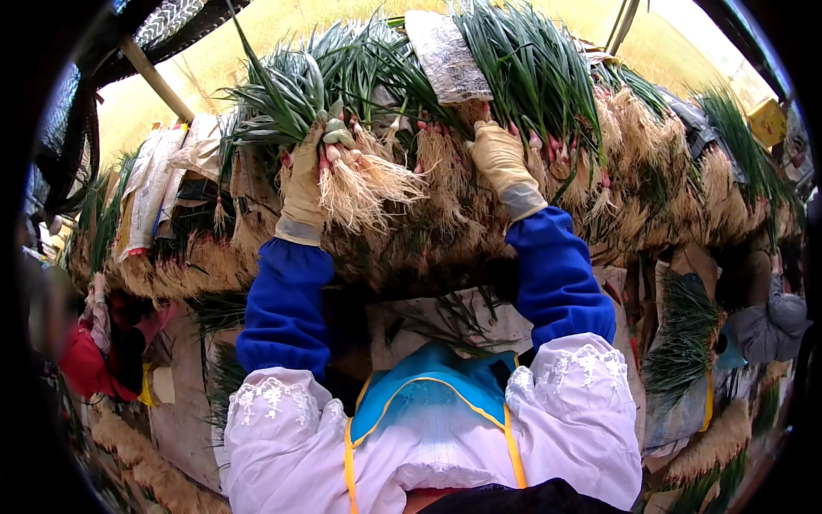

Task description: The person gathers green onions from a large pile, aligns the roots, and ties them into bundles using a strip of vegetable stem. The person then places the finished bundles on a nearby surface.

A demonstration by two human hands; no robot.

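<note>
My left hand [303, 177], in a tan glove, is closed round a bunch of spring onions or young garlic [350, 173]. Its pale roots hang to the right and its green leaves [273, 106] fan up to the left. Greenish-stained fingertips show across the stems. My right hand [504, 160], gloved the same way, reaches into the long heap [449, 173] of similar plants. Its fingers curl at the stem bases under a printed sack sheet [446, 58]; what they grip is hidden. Beside it lie thick green leaves [526, 70] with reddish bulbs [559, 148].
Sack pieces [151, 186] cover the heap's left part. A pole [156, 77] stands behind it. A person in red [96, 360] is at the left, another person in grey [774, 321] at the right. Loose leaves lie on a sheet [411, 321] below the heap; more bunches [684, 331] lie right.
</note>
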